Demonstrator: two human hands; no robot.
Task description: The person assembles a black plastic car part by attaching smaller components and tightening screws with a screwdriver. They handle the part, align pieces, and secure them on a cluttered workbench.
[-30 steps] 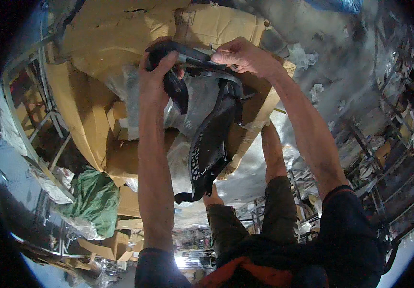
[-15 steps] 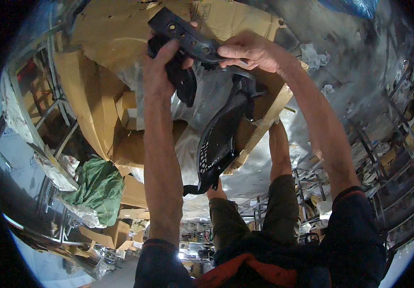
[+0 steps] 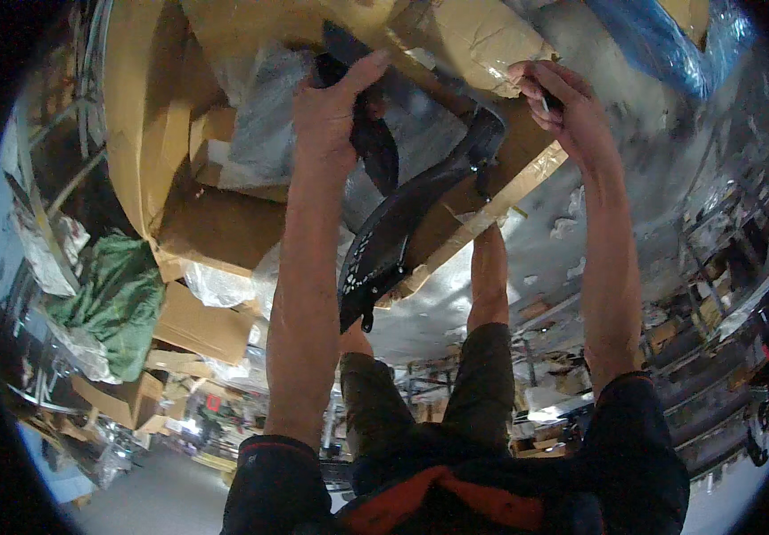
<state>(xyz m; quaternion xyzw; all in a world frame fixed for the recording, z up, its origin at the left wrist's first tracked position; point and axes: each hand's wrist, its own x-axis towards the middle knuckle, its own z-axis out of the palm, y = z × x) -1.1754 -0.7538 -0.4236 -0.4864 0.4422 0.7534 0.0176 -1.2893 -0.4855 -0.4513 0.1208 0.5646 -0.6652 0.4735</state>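
Overhead, left hand (image 3: 335, 107) closed on the black plastic part (image 3: 393, 232) — right hand (image 3: 563, 107) pinching a small pale piece.

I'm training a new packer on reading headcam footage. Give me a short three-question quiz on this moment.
1. True or false: the left hand rests on the black plastic part.
2. What lies at the left, beside the cardboard boxes?
A. a red bucket
B. a green cloth
C. a white helmet
3. Fill in: the right hand is up at the part's upper ____ end.

Key
1. True. Its fingers lie over the part's top.
2. B, the green cloth.
3. Right. Its fingers are curled there; what they pinch is too small to tell.
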